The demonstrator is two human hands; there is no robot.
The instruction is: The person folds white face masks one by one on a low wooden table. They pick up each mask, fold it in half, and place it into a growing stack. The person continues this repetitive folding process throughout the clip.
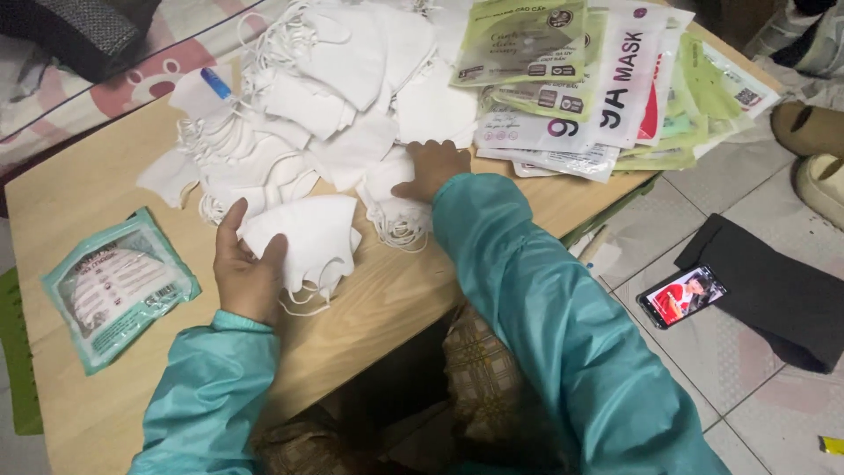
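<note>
At the upper right of the frame a fanned stack of flat mask packages [607, 84] lies on the wooden table [105, 396], mostly pale green and white rectangles with printed panels, one showing a strip of red, their long edges running from lower left to upper right. At the lower left of the frame a single teal-edged package [114, 286] lies alone, a sealed rectangle with a clear window showing white inside, tilted so its long axis runs from upper left to lower right. Across the upper middle spreads a loose heap of white masks [325, 97] with tangled ear loops, and a blue-capped pen [215, 84] pokes out at its left edge. The left hand [246, 268], in a teal sleeve, grips a small bundle of folded white masks [308, 237] near the middle of the frame, thumb on top and fingers curled beneath; the bundle's long axis runs roughly left to right, its pointed end aimed to the right, loops dangling below. The right hand [432, 169] rests palm down on the heap's lower edge, fingers bent and pressing on the masks there. On the tiled floor at the right lie a phone [683, 295] with a lit screen, a dark cloth [774, 290] and tan slippers [813, 149].
</note>
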